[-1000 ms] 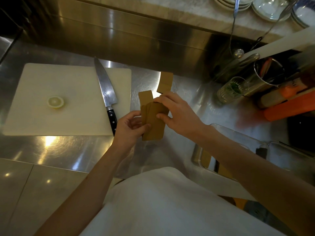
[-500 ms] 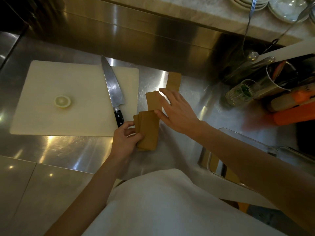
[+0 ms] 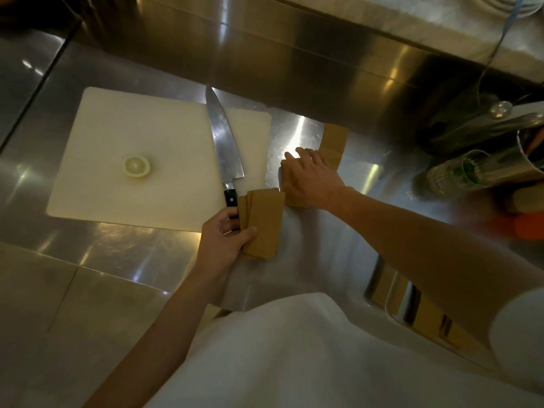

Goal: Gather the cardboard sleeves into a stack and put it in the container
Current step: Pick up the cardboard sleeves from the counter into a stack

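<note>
My left hand [image 3: 223,237] grips a fanned stack of brown cardboard sleeves [image 3: 263,222] just over the steel counter, beside the knife handle. My right hand [image 3: 309,178] lies flat with spread fingers on another sleeve [image 3: 297,201] on the counter; most of that sleeve is hidden under the palm. A further sleeve [image 3: 334,142] lies beyond the right hand, touching its far side. The metal container [image 3: 379,284] sits at the lower right, partly behind my right forearm, with brown cardboard pieces inside.
A white cutting board [image 3: 117,172] carries a lemon slice [image 3: 137,166] and a chef's knife [image 3: 222,142] along its right edge. A glass [image 3: 453,175], a metal utensil pot and orange items crowd the right. A steel backsplash rises behind.
My right hand let go of the stack and moved away onto the sleeve lying on the counter. My left hand lowered the stack toward the knife handle. The view shifted.
</note>
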